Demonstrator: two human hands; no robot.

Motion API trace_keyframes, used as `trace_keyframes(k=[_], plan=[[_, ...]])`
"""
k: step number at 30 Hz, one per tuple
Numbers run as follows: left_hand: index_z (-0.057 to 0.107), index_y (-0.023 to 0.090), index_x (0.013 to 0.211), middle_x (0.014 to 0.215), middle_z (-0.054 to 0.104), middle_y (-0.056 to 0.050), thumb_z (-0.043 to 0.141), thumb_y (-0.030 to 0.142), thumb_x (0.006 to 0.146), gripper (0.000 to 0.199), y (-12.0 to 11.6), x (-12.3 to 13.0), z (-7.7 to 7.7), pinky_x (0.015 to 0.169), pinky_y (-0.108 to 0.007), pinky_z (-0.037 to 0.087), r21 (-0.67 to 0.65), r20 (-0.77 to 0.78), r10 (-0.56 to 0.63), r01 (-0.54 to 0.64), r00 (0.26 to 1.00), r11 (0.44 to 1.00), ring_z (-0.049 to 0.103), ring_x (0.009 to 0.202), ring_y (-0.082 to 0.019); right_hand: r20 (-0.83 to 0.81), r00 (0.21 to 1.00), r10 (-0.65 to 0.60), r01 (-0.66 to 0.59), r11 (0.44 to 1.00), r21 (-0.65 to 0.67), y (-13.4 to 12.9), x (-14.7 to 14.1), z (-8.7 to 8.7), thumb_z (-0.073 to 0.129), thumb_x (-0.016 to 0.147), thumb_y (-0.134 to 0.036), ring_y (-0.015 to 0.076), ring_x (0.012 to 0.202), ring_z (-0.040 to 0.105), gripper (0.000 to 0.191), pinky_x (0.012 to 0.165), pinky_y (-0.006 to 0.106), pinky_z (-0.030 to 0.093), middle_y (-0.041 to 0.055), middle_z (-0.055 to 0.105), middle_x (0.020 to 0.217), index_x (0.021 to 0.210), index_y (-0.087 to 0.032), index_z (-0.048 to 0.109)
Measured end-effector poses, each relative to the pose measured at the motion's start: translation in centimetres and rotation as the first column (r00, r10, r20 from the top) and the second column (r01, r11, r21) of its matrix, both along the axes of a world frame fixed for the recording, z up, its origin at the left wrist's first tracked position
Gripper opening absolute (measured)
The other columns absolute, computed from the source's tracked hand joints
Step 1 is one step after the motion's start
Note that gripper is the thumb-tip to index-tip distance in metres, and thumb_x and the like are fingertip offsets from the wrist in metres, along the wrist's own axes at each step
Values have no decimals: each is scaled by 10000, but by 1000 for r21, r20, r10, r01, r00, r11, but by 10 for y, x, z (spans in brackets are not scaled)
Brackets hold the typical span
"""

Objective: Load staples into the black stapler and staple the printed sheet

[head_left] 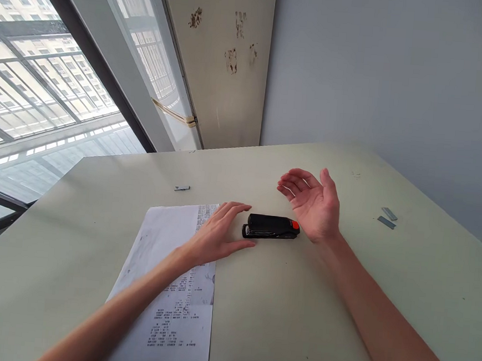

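A black stapler (271, 227) with a red patch at its right end lies on the table between my hands. My left hand (222, 232) is open over the right edge of the printed sheets (171, 331), its thumb and fingers spread around the stapler's left end without gripping it. My right hand (312, 203) is open and raised just beyond the stapler's right end, palm turned toward the left and up, with nothing in it. The forearm of my left hand crosses the sheets and hides part of the print.
The pale table (297, 318) spans the view. Two strips of staples (387, 222) lie at the right, and a small metallic piece (182, 188) sits behind the sheets. Beyond the table stand a window, a stained cabinet-like panel (230, 102) and a grey wall.
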State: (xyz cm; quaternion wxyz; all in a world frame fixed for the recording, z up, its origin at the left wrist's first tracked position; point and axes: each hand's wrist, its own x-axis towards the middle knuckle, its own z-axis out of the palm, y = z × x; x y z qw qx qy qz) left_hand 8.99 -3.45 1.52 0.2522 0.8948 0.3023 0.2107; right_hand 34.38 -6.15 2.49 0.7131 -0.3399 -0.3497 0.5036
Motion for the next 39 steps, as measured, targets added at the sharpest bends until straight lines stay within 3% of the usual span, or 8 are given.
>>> trace_keyframes(k=[7,14,23,27,30,34,36,39], plan=[[522,322,1465,1493,581,-81,728,567,945,611,12,-55,-2,1186,-531,477,-9,-40,150,-150,988,989,557,1395,-316,162,986,32,-33,999,2,0,-14,-6,435,1021,-730,274,1269,671,546,1160,498,514,67,758,1188,1093,-298,761],[583,321,1418,1455,622,-56,731,561,935,558,22,-71,3,1183,-513,477,-16,-30,191,-191,981,981,568,1375,-304,343,939,26,1,997,-78,0,-17,-16,369,997,-823,278,1182,708,673,1143,502,523,82,772,1135,1103,-268,735],[630,287,1336,1373,668,-67,732,500,960,444,21,-57,6,1134,-475,505,28,-19,87,-86,996,996,595,1315,-281,431,902,23,33,992,-121,-9,-25,-9,399,976,-838,264,1065,736,685,1048,450,569,83,782,1070,1103,-261,746],[667,276,1261,1303,701,-66,741,459,967,354,18,-38,8,1096,-453,522,75,-12,-2,3,1000,997,618,1255,-265,408,911,59,-25,996,-87,-10,-23,-3,412,983,-826,249,950,746,673,957,442,597,78,782,1018,1082,-253,749],[701,270,1209,1253,722,-61,765,453,956,319,14,-20,6,1085,-449,520,102,-29,-61,64,998,993,630,1206,-259,407,913,11,13,998,-57,-11,-18,2,455,1013,-763,230,853,739,593,875,424,600,66,776,946,1027,-252,756],[736,248,1049,1159,756,-46,740,445,981,209,11,0,1,1028,-430,530,134,-34,-51,55,998,989,651,1136,-251,447,893,-49,76,996,-42,-8,-8,-5,503,1021,-717,203,755,707,531,772,381,574,54,763,903,987,-250,753],[734,240,994,1119,769,-40,712,425,1003,187,11,3,0,1011,-422,528,140,-40,-47,52,998,989,662,1111,-245,436,900,15,22,997,-79,-4,-2,-14,523,994,-749,200,724,707,552,722,363,560,53,764,886,985,-244,745],[732,241,991,1108,776,-42,680,421,1020,189,13,-1,2,1007,-429,523,151,-73,-49,60,996,987,668,1100,-249,406,882,238,-167,965,-204,0,6,-27,515,930,-844,219,754,737,664,723,354,563,72,792,896,1003,-228,752]])
